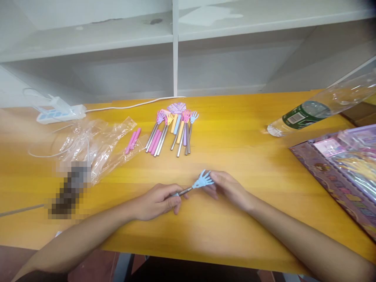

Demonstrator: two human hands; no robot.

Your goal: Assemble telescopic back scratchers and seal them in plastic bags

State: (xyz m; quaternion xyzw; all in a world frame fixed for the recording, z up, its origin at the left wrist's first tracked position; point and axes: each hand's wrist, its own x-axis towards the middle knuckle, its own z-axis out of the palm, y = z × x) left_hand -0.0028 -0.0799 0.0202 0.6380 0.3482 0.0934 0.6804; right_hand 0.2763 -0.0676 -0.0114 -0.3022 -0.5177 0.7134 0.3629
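A telescopic back scratcher with a light blue hand-shaped head (203, 180) and a short steel rod lies across the space between my hands. My left hand (160, 201) is closed round its handle end, thumb on top, with a bit of blue showing at the grip. At the other end, my right hand (225, 188) has its fingers bent about the tips of the blue head; part of its grip is hidden. Beyond them on the table lie several back scratchers (158, 137) with purple, yellow, pink and blue heads, beside loose coloured handle sleeves (177, 124).
Two pink sleeves (133, 140) lie by crumpled clear plastic bags (108, 152) at left. A white power strip (61, 113) with cables is behind. To the right are a tilted plastic bottle (307, 113) and a printed box (331, 184) of packaged goods. Shelves (176, 51) border the table's back.
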